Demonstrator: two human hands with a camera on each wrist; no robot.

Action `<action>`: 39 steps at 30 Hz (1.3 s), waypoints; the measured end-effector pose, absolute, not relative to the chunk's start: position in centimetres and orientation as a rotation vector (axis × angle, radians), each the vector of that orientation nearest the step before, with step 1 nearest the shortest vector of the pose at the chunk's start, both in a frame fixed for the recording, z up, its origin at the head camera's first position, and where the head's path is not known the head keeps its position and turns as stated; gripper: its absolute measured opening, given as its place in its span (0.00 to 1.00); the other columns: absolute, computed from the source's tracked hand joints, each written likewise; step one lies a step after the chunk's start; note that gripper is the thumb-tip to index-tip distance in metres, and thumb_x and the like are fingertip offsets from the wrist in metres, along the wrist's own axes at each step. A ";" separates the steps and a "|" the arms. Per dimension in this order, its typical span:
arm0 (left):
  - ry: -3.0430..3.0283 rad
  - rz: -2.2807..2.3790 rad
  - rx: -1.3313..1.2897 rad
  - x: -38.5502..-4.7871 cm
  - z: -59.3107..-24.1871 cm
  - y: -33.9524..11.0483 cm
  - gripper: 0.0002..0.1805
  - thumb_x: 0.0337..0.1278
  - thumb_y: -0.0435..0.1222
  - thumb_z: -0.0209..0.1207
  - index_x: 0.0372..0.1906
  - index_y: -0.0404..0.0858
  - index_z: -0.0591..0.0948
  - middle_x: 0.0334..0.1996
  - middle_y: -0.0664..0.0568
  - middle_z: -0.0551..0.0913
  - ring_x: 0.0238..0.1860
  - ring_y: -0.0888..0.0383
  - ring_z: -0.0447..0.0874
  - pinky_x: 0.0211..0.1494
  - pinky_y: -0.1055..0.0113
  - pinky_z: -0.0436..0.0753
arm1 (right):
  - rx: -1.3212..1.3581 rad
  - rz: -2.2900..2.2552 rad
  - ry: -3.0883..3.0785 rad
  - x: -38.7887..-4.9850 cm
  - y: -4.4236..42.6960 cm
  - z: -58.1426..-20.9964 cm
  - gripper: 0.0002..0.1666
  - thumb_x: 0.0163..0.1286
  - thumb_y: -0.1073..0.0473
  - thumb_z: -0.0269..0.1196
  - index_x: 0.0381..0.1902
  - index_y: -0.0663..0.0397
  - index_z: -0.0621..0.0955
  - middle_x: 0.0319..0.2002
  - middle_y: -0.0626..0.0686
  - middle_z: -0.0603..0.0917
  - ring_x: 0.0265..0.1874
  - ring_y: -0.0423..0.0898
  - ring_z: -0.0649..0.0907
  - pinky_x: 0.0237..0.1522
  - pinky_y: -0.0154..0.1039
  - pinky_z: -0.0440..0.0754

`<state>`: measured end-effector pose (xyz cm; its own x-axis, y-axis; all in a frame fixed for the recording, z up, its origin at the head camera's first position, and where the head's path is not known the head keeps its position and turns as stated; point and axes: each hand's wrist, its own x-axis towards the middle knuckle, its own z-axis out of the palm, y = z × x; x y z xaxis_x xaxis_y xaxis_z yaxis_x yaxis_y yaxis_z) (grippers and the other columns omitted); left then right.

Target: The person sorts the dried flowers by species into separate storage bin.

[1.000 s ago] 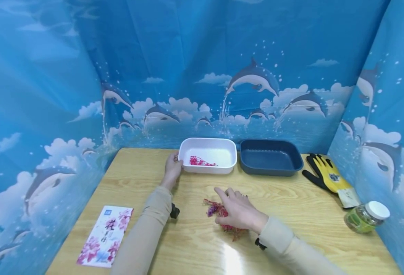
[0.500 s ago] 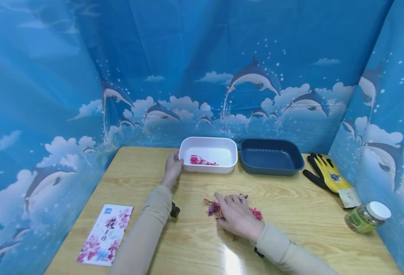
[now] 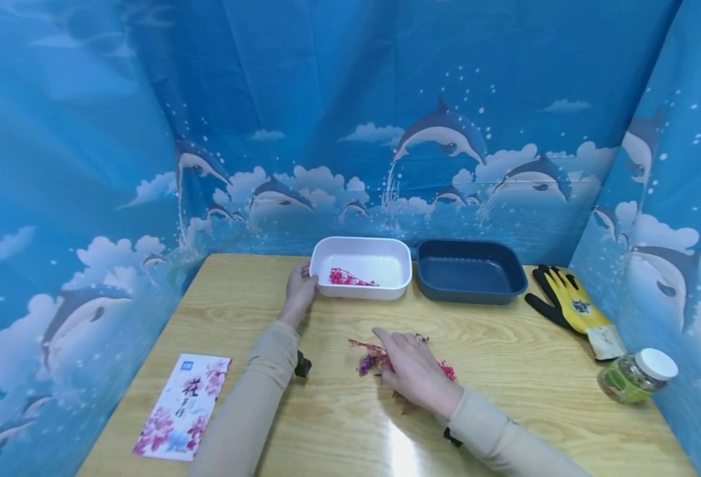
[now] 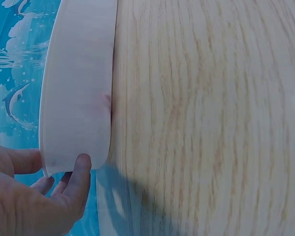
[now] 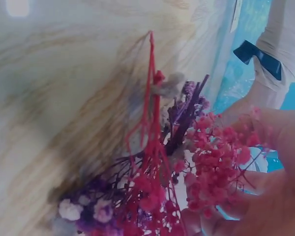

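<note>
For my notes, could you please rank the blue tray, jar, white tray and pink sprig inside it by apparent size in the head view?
1. Blue tray and white tray: too alike to rank.
2. Jar.
3. Pink sprig.

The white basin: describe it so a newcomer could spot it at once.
At the far edge of the wooden table, find the navy basin. The white basin stands just left of it; unlike its neighbour, it holds a red flower sprig.
</note>
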<state>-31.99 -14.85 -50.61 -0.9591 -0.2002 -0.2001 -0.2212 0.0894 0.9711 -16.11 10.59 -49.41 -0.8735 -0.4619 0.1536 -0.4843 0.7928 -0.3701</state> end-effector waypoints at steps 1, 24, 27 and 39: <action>2.302 2.063 -0.447 -31.9 -50.6 -14.9 0.30 0.79 0.29 0.48 0.81 0.36 0.62 0.74 0.37 0.71 0.69 0.41 0.75 0.70 0.50 0.83 | 0.763 0.656 -2.927 -16.1 10.6 -49.3 0.45 0.61 0.64 0.73 0.76 0.57 0.71 0.56 0.60 0.88 0.54 0.58 0.85 0.60 0.58 0.86; 2.298 2.033 -0.471 -32.0 -50.5 -15.0 0.29 0.80 0.31 0.49 0.81 0.37 0.63 0.74 0.38 0.71 0.70 0.42 0.75 0.72 0.51 0.82 | 0.672 1.580 -2.879 -17.4 13.2 -47.2 0.35 0.75 0.64 0.63 0.77 0.51 0.68 0.51 0.62 0.85 0.30 0.40 0.85 0.29 0.35 0.87; 2.297 2.035 -0.468 -32.0 -50.4 -15.0 0.30 0.80 0.31 0.49 0.81 0.37 0.62 0.73 0.37 0.71 0.70 0.42 0.75 0.72 0.51 0.82 | 0.673 1.575 -2.882 -17.5 13.4 -47.0 0.33 0.75 0.65 0.63 0.75 0.51 0.70 0.52 0.62 0.84 0.33 0.42 0.87 0.34 0.35 0.89; 2.282 2.045 -0.464 -31.9 -50.2 -15.0 0.30 0.78 0.30 0.49 0.80 0.36 0.63 0.74 0.37 0.71 0.72 0.41 0.74 0.74 0.52 0.81 | 0.699 1.369 -2.845 -18.2 13.6 -46.1 0.29 0.70 0.66 0.67 0.68 0.52 0.79 0.63 0.57 0.83 0.62 0.57 0.83 0.67 0.60 0.82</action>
